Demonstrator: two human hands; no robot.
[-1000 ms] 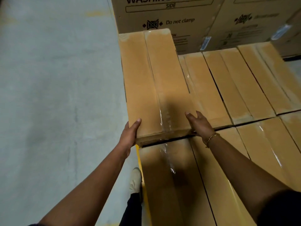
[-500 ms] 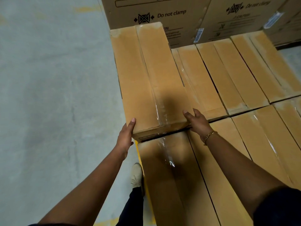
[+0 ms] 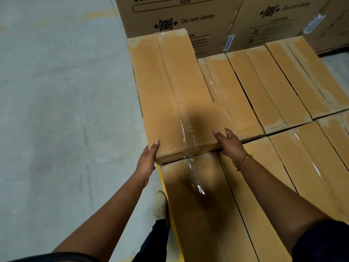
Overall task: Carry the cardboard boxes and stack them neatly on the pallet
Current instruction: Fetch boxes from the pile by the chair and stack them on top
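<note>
A long taped cardboard box (image 3: pixel 170 91) lies on top of the stacked layer at its far left corner, one level above the rest. My left hand (image 3: pixel 148 159) grips its near left corner, thumb on top. At the near right corner my right hand (image 3: pixel 229 143), with a gold bracelet on the wrist, holds the box's edge. Several matching long boxes (image 3: pixel 264 87) fill the layer below in rows, and another box (image 3: pixel 198 205) lies directly under my arms. A thin yellow pallet edge (image 3: pixel 162 178) shows at the stack's left side.
Large washing-machine cartons (image 3: pixel 188 17) marked "Do not clamp" stand right behind the stack. Grey concrete floor (image 3: pixel 56 110) stretches to the left. My shoe (image 3: pixel 160 204) is on the floor beside the yellow edge.
The box sits slightly further along the stack than before, and both hands have kept their hold on its near corners. The view has shifted a little.
</note>
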